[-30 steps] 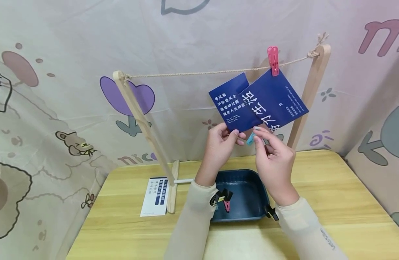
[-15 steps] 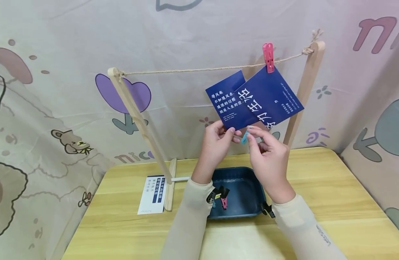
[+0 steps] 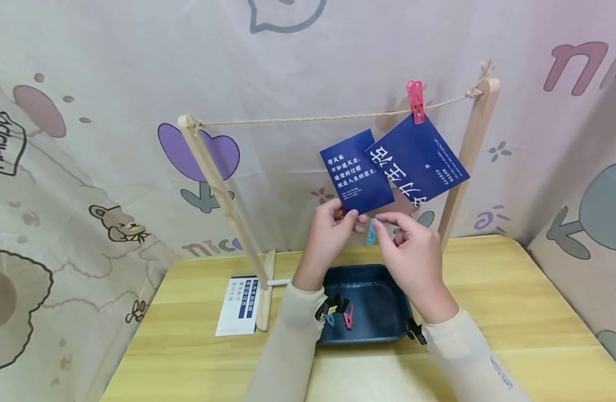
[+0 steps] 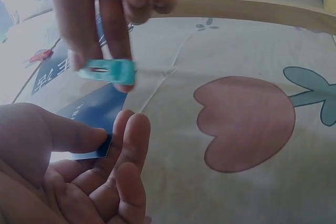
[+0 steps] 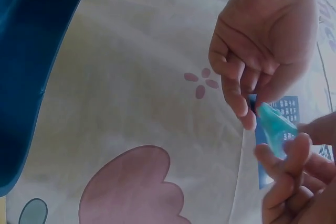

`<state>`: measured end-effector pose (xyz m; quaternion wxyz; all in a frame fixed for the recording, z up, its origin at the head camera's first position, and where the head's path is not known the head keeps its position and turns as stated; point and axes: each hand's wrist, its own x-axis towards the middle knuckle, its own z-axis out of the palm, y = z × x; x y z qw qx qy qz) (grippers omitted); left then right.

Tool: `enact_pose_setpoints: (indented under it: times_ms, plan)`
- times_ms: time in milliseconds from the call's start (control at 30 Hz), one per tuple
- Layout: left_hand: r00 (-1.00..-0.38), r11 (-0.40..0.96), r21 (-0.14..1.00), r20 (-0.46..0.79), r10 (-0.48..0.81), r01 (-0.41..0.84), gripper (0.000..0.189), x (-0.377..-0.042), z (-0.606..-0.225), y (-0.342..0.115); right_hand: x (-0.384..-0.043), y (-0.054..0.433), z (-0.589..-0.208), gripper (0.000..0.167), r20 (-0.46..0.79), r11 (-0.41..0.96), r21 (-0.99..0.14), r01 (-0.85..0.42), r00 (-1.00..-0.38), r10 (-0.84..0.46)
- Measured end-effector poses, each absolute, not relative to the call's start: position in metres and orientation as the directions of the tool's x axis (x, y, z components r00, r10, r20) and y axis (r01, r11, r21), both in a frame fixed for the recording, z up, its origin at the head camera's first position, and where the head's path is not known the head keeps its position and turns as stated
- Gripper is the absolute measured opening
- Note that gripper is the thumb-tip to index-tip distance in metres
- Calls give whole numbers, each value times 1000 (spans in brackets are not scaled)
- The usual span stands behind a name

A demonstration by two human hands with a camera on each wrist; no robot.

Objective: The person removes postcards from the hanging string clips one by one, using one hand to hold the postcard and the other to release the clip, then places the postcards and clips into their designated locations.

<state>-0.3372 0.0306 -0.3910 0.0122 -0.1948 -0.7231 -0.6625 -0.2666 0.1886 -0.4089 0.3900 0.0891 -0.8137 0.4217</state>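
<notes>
My left hand (image 3: 328,234) pinches a small blue card (image 3: 355,170) with white writing by its lower corner, between thumb and fingers. Between the thumb and fingers of my right hand (image 3: 415,254) is a teal clothespin (image 3: 371,231), just below and right of the card's lower edge. In the left wrist view the clothespin (image 4: 110,71) shows above the left fingertips. A larger blue card (image 3: 428,159) hangs tilted from a twine line (image 3: 298,119), held by a pink clothespin (image 3: 415,102). The small card's upper corner sits below the line, its right edge close to the hanging card.
Wooden posts (image 3: 222,195) carry the line above a wood-grain table (image 3: 499,312). A dark blue tray (image 3: 388,335) beneath my arms holds pink (image 3: 348,318) and teal clothespins. A white card (image 3: 236,312) lies by the left post's foot. Printed cloth hangs behind.
My left hand has lowered the small card away from the line, and it overlaps the hanging card less. The teal clothespin in my right hand has turned more upright.
</notes>
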Motion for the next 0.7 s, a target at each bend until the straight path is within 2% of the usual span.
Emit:
enact_pose_setpoints:
  times_ms: [133,400,700]
  plan:
    - [-932,69,959,249,264,276,28,-335,-395,23,-266,188,-413,14,621,663,-643,-382,-768,160]
    - [-948,136,963,194,251,233,27,-332,-397,5,-268,187,-413,13,473,702,-660,-270,-874,108]
    - [-950,157,967,155,272,202,27,-326,-410,-15,-279,184,-425,13,362,760,-622,-189,-930,66]
